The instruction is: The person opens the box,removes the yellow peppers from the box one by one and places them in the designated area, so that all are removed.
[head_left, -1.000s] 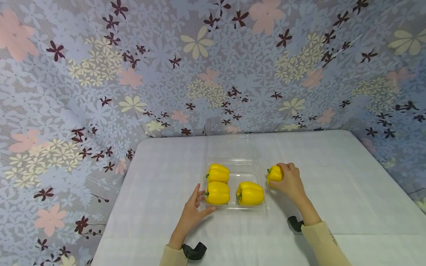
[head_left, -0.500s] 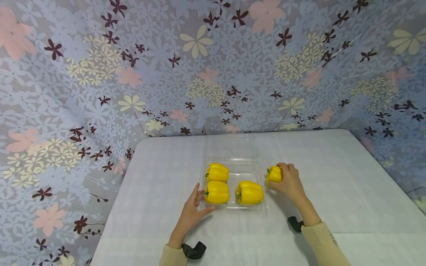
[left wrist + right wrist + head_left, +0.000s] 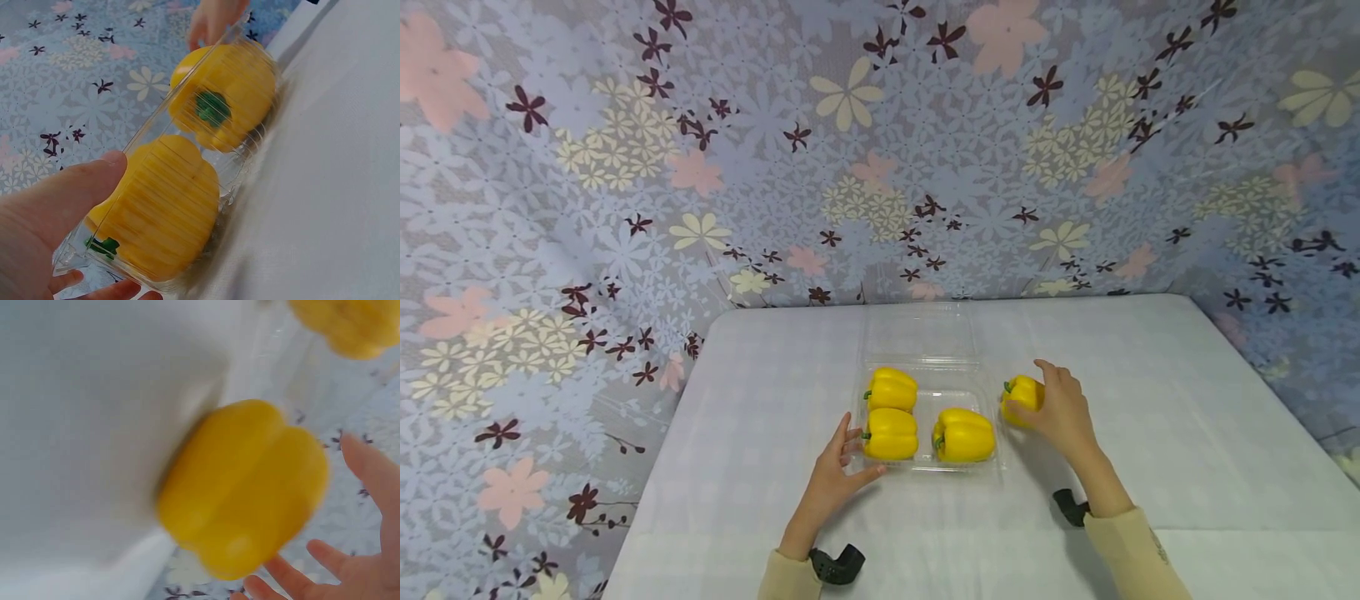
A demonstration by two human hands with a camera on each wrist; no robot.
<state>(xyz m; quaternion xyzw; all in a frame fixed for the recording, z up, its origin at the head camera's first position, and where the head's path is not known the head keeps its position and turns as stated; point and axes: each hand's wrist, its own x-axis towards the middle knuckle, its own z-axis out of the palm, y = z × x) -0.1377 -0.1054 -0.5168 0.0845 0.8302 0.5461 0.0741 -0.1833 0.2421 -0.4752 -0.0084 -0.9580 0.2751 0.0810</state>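
In the head view, my left hand (image 3: 833, 479) spans the near left corner of a clear plastic clamshell box (image 3: 928, 468), thumb and fingers spread. In the left wrist view its thumb (image 3: 81, 187) lies at the box's rim. Two yellow bell peppers, a back one (image 3: 892, 389) and a front one (image 3: 891, 434), sit on the box's left side. A third pepper (image 3: 966, 435) lies at the front right. Just right of the box, a fourth yellow bell pepper (image 3: 1024, 392) rests on the table beside my right hand (image 3: 1066, 412). That hand's fingers are spread, its thumb apart from the pepper.
The box's clear lid (image 3: 919, 332) is folded back behind it. A white cloth (image 3: 760, 375) covers the table. Flowered fabric (image 3: 880, 150) hangs behind the table's far edge.
My right hand has loosened from the fourth pepper and shifted slightly right, its fingers spreading away. That pepper now sits turned a little. The left hand and box have stayed put.
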